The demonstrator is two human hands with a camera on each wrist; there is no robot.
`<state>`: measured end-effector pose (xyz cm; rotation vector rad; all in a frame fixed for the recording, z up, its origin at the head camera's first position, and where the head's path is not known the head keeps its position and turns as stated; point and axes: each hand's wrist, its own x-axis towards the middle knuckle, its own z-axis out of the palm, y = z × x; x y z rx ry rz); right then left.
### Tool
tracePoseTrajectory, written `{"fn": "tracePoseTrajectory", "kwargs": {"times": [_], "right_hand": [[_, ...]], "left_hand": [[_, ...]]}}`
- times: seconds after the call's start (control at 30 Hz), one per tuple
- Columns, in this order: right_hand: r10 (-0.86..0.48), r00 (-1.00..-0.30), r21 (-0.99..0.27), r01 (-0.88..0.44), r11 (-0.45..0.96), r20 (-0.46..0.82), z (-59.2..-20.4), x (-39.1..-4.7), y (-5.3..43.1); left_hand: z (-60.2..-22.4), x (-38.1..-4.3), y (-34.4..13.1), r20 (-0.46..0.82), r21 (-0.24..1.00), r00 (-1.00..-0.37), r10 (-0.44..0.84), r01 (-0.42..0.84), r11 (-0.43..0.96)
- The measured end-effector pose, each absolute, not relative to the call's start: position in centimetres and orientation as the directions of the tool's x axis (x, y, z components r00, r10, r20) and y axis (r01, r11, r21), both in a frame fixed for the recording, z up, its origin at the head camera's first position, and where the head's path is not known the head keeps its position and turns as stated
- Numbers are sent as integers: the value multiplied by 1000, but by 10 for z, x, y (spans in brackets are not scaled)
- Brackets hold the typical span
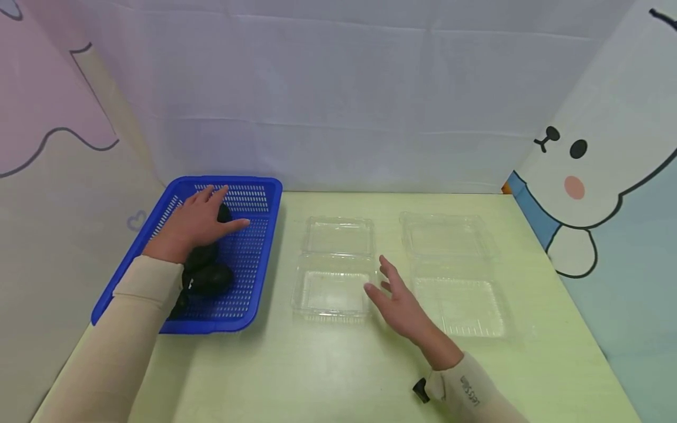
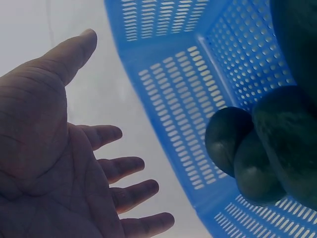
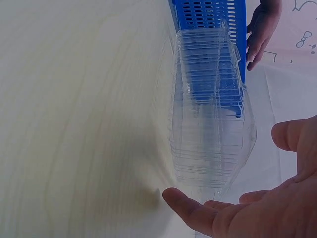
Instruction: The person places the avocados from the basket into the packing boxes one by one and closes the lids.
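Note:
My left hand (image 1: 193,222) reaches over the blue basket (image 1: 255,294) with fingers and thumb spread, holding nothing. Inside the basket lie several dark green, smooth, rounded fruits (image 1: 211,278), partly hidden under that hand and sleeve. The left wrist view shows the fruits (image 2: 260,168) heaped beside the hand, apart from its fingers. A clear hinged plastic box (image 1: 335,288) stands with its lid raised back in the middle of the table. Just right of it hovers my right hand (image 1: 403,311), its fingers relaxed and nothing between them.
A second clear box (image 1: 460,305), also unfolded, stands to the right on the pale wooden table (image 1: 254,376). A white cloth wall (image 1: 338,106) closes off the back, and printed sheets hang at both sides. The basket's raised rim lies at the left.

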<state>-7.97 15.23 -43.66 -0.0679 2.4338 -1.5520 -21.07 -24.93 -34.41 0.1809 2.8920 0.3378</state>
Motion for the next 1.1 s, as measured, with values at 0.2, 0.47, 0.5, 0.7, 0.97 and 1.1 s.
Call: {"fn": "tracePoseTrajectory", "kwargs": {"times": [0.2,0.47,0.5,0.7,0.97,1.1], "right_hand": [[-182,-966,-902,91,423,-183,-438,-78,149],[-171,-967,-902,102,420,-189,-443,-78,146],[-171,-967,-902,100,421,-187,-443,-78,146],[-176,-970,-911,81,405,-165,-444,-77,147],[-171,-973,-922,80,379,-155,-446,-77,148],[-174,-973,-926,76,370,-149,-446,-77,148]], "left_hand": [[-352,-222,-257,-198,214,-970,141,97,972],[-359,-232,-263,-190,217,-973,131,89,972],[-360,-233,-263,-191,215,-973,131,89,972],[-365,-239,-266,-201,203,-971,128,86,975],[-376,-245,-271,-213,196,-971,112,70,978],[-379,-246,-273,-206,196,-973,101,60,979]]}}
